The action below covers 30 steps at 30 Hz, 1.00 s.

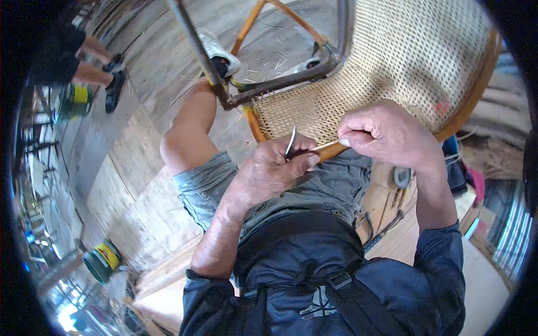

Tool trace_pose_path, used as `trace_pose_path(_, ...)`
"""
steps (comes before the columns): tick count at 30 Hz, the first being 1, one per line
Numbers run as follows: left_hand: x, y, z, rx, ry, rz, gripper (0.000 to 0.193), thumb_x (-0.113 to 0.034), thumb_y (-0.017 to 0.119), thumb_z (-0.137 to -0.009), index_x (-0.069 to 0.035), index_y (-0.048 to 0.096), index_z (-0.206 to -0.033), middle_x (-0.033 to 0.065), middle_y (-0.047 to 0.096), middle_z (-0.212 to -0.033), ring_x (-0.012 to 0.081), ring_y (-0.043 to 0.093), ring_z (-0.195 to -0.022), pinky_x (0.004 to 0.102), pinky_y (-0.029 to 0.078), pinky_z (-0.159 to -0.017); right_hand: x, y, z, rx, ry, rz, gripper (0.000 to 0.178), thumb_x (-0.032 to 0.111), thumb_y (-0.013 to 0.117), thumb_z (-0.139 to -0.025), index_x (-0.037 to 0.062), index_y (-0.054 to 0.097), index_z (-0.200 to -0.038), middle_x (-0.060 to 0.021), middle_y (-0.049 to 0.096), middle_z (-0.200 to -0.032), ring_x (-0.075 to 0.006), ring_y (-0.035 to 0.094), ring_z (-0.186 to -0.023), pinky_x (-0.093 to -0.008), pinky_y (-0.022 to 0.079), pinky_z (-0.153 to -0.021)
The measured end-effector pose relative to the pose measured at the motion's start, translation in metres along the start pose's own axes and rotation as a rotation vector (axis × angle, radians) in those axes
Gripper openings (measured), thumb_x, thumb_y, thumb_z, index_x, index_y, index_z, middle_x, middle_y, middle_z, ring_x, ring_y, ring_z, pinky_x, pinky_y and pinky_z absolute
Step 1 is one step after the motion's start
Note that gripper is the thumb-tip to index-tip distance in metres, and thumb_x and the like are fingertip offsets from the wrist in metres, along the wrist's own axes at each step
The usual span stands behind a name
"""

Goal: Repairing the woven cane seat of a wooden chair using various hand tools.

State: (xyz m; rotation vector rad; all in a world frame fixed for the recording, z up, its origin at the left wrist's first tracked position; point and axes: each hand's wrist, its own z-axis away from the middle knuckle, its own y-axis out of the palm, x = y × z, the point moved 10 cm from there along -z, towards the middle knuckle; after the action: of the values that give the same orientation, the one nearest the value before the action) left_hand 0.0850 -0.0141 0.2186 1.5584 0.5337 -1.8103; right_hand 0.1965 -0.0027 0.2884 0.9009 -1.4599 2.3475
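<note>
A chair with a woven cane panel (414, 50) and an orange-brown rim lies tipped across my lap. My left hand (274, 165) is closed at the near edge of the rim, thumb against the fingers. From its grip a slim, pale, curved piece (290, 141) sticks up; I cannot tell if it is a strip end or a blade. A thin pale cane strip (329, 145) runs taut along the rim between both hands. Its other end is pinched between thumb and forefinger of my right hand (384, 134), which rests over the weave.
Dark frame bars (280, 84) of the chair rise ahead of my left hand. A grey ring-shaped thing (402, 177) lies by my right forearm. Green-and-yellow buckets (102, 261) stand on the left. Another person's legs (95, 73) are at the upper left. Cane scraps litter the floor.
</note>
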Motion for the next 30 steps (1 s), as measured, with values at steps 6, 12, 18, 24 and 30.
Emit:
trace_pose_path(6,0.002,-0.003,0.02,0.007,-0.01,0.244,0.021,-0.021,0.058,-0.092,-0.001,0.062,-0.091,-0.0037,0.051,-0.064,0.0036,0.046,-0.059,0.0202,0.039,-0.054,0.026,-0.001,-0.02,0.179,-0.006,0.099,0.011,0.01,0.058,-0.08,0.0009,0.061,-0.077,-0.007,0.056,-0.061,-0.0134,0.05,-0.053,-0.0281,0.041,-0.053)
trace_pose_path(12,0.027,-0.027,0.038,-0.016,-0.042,0.401,0.016,-0.015,0.048,-0.096,-0.003,0.059,-0.095,-0.003,0.049,-0.058,0.0037,0.043,-0.052,0.019,0.037,-0.049,0.022,-0.052,-0.02,0.074,0.123,0.055,0.011,0.011,0.059,-0.084,0.0009,0.062,-0.081,0.0015,0.052,-0.061,-0.0053,0.046,-0.056,-0.0221,0.038,-0.052)
trace_pose_path(18,0.029,-0.03,0.037,-0.009,-0.03,0.399,0.016,-0.012,0.045,-0.096,-0.003,0.058,-0.097,-0.0031,0.049,-0.059,0.0033,0.044,-0.052,0.0185,0.037,-0.049,0.016,-0.05,-0.026,0.077,0.143,0.152,0.012,0.012,0.061,-0.083,0.0011,0.062,-0.08,0.0019,0.052,-0.061,-0.005,0.045,-0.055,-0.0224,0.038,-0.052)
trace_pose_path(24,0.03,-0.031,0.042,-0.027,-0.013,0.377,0.016,-0.012,0.046,-0.095,-0.003,0.058,-0.096,-0.003,0.05,-0.059,0.0034,0.044,-0.052,0.0189,0.037,-0.048,0.027,-0.053,-0.025,0.04,0.089,0.18,0.01,0.01,0.061,-0.082,0.0005,0.062,-0.081,0.0007,0.055,-0.064,-0.0059,0.048,-0.056,-0.0232,0.04,-0.053)
trace_pose_path(30,0.035,-0.028,0.043,-0.008,-0.027,0.353,0.015,-0.012,0.046,-0.095,-0.002,0.058,-0.095,-0.003,0.05,-0.059,0.0034,0.044,-0.051,0.019,0.036,-0.048,0.024,-0.058,-0.017,0.018,0.104,0.206,0.009,0.009,0.06,-0.082,0.0002,0.063,-0.083,-0.0005,0.057,-0.066,-0.0062,0.049,-0.059,-0.0234,0.041,-0.055)
